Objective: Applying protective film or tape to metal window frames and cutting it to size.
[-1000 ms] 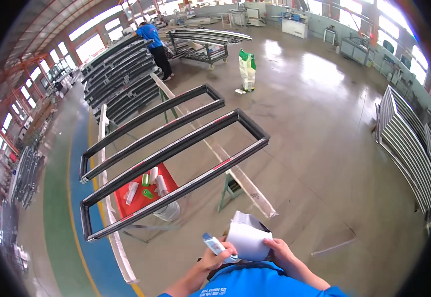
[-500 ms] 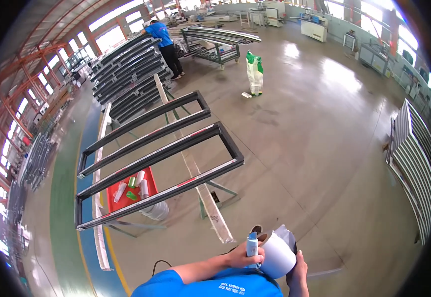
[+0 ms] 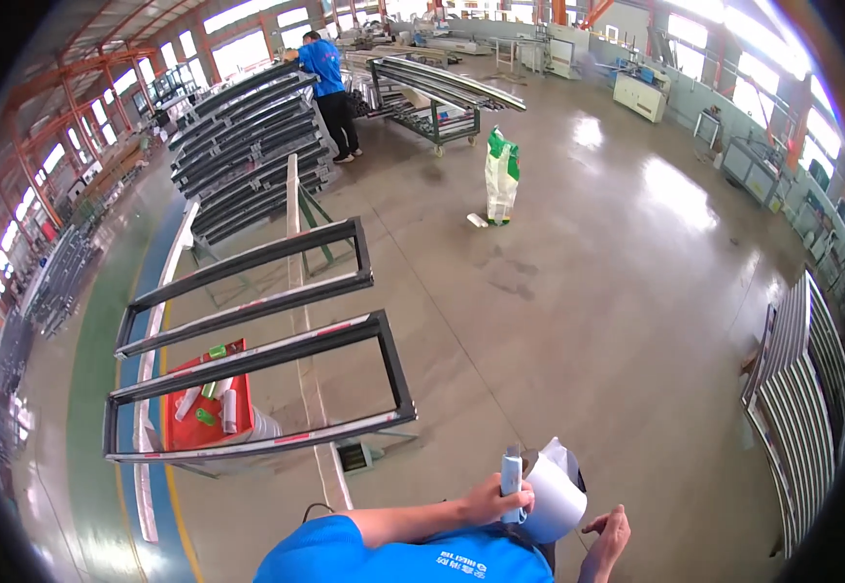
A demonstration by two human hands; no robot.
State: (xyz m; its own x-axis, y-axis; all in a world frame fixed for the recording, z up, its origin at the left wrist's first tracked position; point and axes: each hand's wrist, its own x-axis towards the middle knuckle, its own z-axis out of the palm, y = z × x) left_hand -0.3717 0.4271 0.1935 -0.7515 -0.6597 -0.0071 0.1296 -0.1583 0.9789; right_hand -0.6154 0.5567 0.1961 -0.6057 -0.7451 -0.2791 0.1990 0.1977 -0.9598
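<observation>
My left hand (image 3: 496,503) is closed around an upright light-blue stick-shaped tool (image 3: 511,481) with a grey tip; its exact kind is unclear. Against that hand's right side is a white roll of film or paper (image 3: 556,502), its loose end sticking up. How the left fingers meet the roll is hidden. To the right of the roll, my right hand (image 3: 613,531) is apart from it, empty, thumb and fingers separated. Ahead on the left, two dark rectangular frames (image 3: 398,374) lie across long white-wrapped support bars (image 3: 311,394).
Beneath the nearer frame sits a red tray (image 3: 189,434) holding white and green rolls. A green-and-white bag (image 3: 501,180) stands on the floor ahead. Striped panels (image 3: 782,398) lean at the right. A co-worker (image 3: 323,73) stands beside stacked dark profiles (image 3: 248,136) and a loaded cart (image 3: 442,126).
My right hand has come off the white roll and moved rightward. My left hand still grips the blue tool. The view has shifted, so the frames appear lower and farther left.
</observation>
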